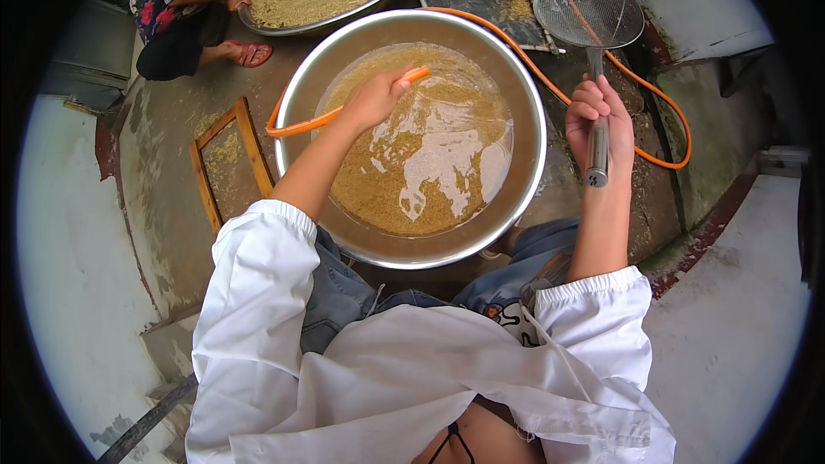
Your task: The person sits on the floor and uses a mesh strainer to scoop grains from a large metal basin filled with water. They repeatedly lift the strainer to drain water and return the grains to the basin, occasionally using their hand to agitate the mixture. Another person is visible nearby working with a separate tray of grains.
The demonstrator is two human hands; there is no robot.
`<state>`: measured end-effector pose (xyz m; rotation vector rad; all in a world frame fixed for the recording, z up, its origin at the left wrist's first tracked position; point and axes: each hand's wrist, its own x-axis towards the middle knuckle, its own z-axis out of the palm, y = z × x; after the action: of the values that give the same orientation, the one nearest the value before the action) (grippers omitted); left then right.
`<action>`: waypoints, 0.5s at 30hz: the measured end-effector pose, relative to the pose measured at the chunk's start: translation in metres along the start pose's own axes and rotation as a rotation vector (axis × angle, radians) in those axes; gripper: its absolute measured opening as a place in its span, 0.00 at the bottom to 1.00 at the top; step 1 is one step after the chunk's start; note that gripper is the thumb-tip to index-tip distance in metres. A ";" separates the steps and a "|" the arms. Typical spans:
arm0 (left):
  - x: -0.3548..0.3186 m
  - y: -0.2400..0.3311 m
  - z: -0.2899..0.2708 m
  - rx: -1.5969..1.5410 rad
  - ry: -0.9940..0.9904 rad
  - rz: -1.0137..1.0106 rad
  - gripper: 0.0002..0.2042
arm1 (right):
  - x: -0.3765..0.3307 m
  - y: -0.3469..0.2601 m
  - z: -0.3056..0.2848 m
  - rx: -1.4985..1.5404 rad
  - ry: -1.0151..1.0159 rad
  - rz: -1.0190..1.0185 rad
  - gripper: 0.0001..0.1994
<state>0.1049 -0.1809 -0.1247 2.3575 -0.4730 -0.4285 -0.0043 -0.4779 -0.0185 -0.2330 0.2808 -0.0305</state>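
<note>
L hand (375, 100) closed round orange hose (301, 128), hose end poking out past my thumb, over big metal basin (540, 137). R hand (601, 120) closed on handle of mesh strainer (589, 13), mesh beyond my fist, R of basin, not touching. Basin: water w/ tan grain-like bits (369, 193). 2nd basin (296, 31) behind: similar stuff, co-worker's hand (236, 1) at rim.
</note>
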 end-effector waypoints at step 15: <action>0.032 -0.002 0.034 -0.305 0.059 0.057 0.14 | -0.010 -0.008 0.005 0.056 0.022 0.045 0.07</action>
<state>0.1192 -0.2129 -0.1553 2.0517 -0.4142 -0.3751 -0.0122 -0.4837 -0.0095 -0.1706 0.3066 0.0040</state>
